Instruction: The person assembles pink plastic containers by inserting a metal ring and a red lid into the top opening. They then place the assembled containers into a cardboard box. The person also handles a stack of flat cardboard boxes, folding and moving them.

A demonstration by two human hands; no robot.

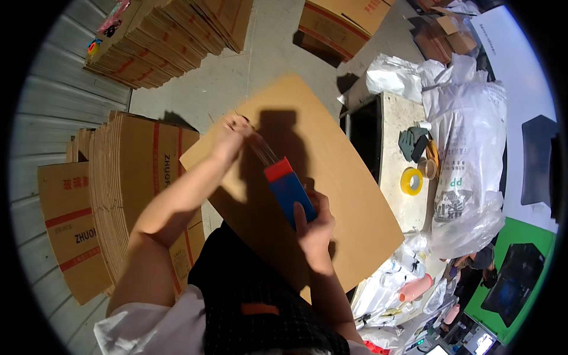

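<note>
My right hand (318,229) is wrapped around the lower part of a small blue box with a red end (288,190), thumb on its near face. Clear, thin strands or a clear strip (266,151) stretch from the red end toward my left hand (234,134). The fingers of that hand are pinched together, somewhat blurred, at the upper left of the box, apparently on the clear strip; its exact kind is not plain. Beneath both hands lies a broad brown cardboard surface (355,207), which carries their shadow.
Flattened cartons (142,154) stand stacked along the left wall, with another stack (171,35) beyond. On the right, a worktable (390,207) holds a yellow tape roll (411,181), dark gloves (409,144) and a large white plastic sack (464,142). A carton (340,26) stands at the back.
</note>
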